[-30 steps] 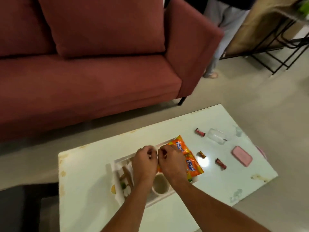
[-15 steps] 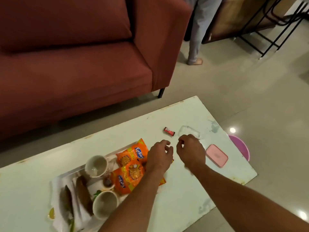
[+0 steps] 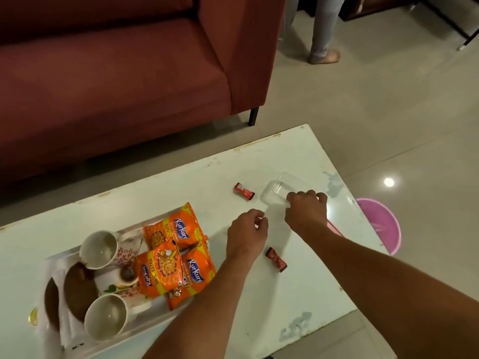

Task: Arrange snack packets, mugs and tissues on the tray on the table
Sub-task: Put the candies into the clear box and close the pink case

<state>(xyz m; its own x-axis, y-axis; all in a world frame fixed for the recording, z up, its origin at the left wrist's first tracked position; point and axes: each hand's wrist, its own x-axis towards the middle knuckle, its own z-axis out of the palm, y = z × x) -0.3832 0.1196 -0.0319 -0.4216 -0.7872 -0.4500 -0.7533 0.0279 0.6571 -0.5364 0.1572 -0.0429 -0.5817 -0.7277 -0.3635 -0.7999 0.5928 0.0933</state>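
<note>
so the white table [image 3: 298, 281] has the tray [image 3: 155, 310] sitting at its left end, and it's pretty loaded. three orange kurkure packets [image 3: 176, 257] are piled at the right side of the tray, overlapping each other, the lowest one hanging over the tray's edge a bit. two white mugs are on there too, both empty with brownish residue inside: the far mug [image 3: 99, 249] tipped toward the camera, the near mug [image 3: 107, 317] at the front of the tray. between them is a small white cup thing [image 3: 127, 275] with something dark in it, can't tell what. white tissues [image 3: 51, 330] with big brown stains are bunched at the tray's left end.

left hand [image 3: 246, 234] hovers over bare table just right of the packets, fingers curled in loosely; can't tell if anything's pinched in there. right hand [image 3: 307, 212] is further right, fingers curled down onto the near edge of a clear plastic container [image 3: 278, 190], touching it, grip looks light.

two small red candy wrappers loose on the table: one [image 3: 244, 191] just left of the container, the other [image 3: 276, 259] near the left wrist. a pink thing [image 3: 335, 229] peeks out under the right forearm. pink tub [image 3: 383, 224] on the floor past the table's right edge, dark red sofa [image 3: 116, 73] behind, and someone's legs [image 3: 322, 29] standing by the sofa arm.
</note>
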